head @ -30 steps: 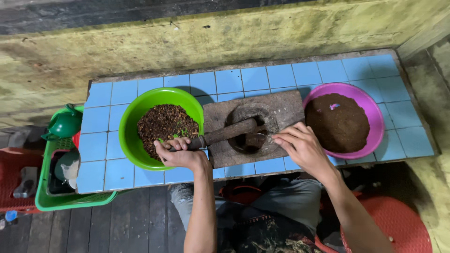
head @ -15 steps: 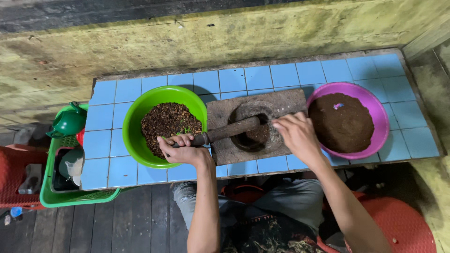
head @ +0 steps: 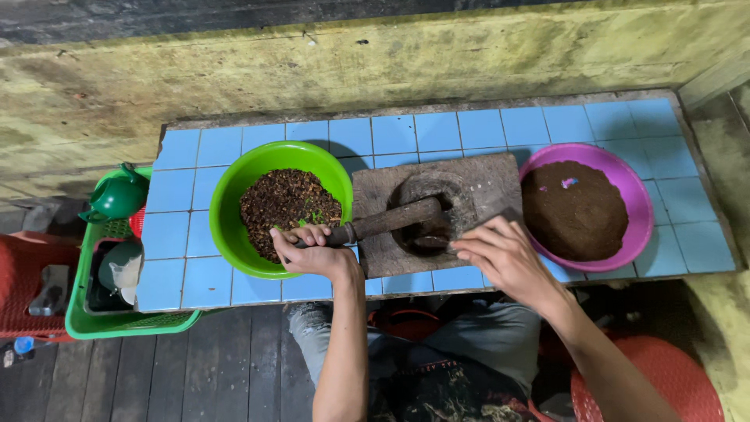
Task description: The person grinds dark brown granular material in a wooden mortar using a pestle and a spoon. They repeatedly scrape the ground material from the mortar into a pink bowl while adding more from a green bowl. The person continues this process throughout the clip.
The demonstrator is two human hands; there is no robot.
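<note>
A dark stone mortar slab [head: 484,184] lies on the blue tiled table [head: 437,129], between two bowls. A wooden pestle [head: 391,221] slants into its hollow. My left hand [head: 312,254] grips the pestle's handle end over the rim of the green bowl [head: 234,180], which holds coarse dark spices [head: 285,203]. My right hand [head: 508,262] is at the slab's front edge. It holds what looks like a small spoon [head: 431,242], with the tip in the hollow. To the right is a purple bowl [head: 637,195] of fine brown powder [head: 574,211].
A green crate [head: 86,320] with a green teapot [head: 117,199] and other items stands left of the table, beside a red basket [head: 23,266]. A stained wall [head: 375,62] runs behind the table. A red plastic stool [head: 648,383] is at lower right, on the wooden floor.
My right hand has moved from the mortar's right side down to its front edge, bringing the spoon tip into the hollow. My left hand has stayed on the pestle handle.
</note>
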